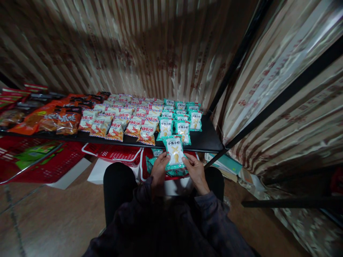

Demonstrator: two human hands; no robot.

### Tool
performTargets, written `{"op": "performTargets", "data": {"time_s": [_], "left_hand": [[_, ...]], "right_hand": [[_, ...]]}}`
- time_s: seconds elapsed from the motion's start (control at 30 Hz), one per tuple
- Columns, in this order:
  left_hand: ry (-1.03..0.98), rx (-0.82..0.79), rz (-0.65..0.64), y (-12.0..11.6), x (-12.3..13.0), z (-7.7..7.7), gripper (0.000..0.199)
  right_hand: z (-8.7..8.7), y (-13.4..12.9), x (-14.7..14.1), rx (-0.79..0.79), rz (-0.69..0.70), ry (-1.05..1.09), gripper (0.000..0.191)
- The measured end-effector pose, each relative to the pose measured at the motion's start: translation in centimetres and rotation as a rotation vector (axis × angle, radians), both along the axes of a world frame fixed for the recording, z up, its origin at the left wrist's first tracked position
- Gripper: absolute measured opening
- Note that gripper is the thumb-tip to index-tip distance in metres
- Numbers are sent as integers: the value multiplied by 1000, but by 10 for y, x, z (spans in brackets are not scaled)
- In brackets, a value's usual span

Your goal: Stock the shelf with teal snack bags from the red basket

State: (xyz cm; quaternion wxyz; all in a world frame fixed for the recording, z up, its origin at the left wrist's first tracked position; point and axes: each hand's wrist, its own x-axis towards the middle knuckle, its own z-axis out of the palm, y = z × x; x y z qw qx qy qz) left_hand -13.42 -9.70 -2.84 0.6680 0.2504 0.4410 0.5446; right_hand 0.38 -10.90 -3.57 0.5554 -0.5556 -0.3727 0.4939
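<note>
Both hands hold one teal-and-white snack bag (175,151) upright, its printed front towards me. My left hand (159,167) grips its lower left edge, and my right hand (195,170) pinches the right edge. Right behind it, rows of matching teal snack bags (183,131) stand at the right part of a black shelf (206,137). Below the held bag, a red basket (144,166) contains more teal bags, partly hidden by my hands.
Along the shelf to the left stand white-and-red snack bags (118,126), then orange packets (68,119). Under the shelf are other red baskets (115,153) and a white box (99,171). A black post (227,78) rises at the right before a striped curtain (160,46).
</note>
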Motion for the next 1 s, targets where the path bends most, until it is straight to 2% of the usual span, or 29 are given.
{"op": "performTargets", "data": {"time_s": [0.27,0.4,0.6,0.8,0.9,1.0], "left_hand": [[-10,-1,-7,1,1,-3,50],[70,44,-32,1,1,-4,51],[382,214,127,2,0,-2,58],[460,291,136,3,0,-5,45],[419,254,127,3,-1,-4,37],[258,183,40,1,-2,1,41]], "right_hand": [[-1,-2,-3,5,-26,56,54],[0,-4,-3,11,-23,25,55],[5,-11,-1,167,-76,-256,48],[11,-19,-4,280,-72,-543,41],[14,-21,-6,410,-88,-745,37],[13,-23,-9,529,-90,-922,37]]}}
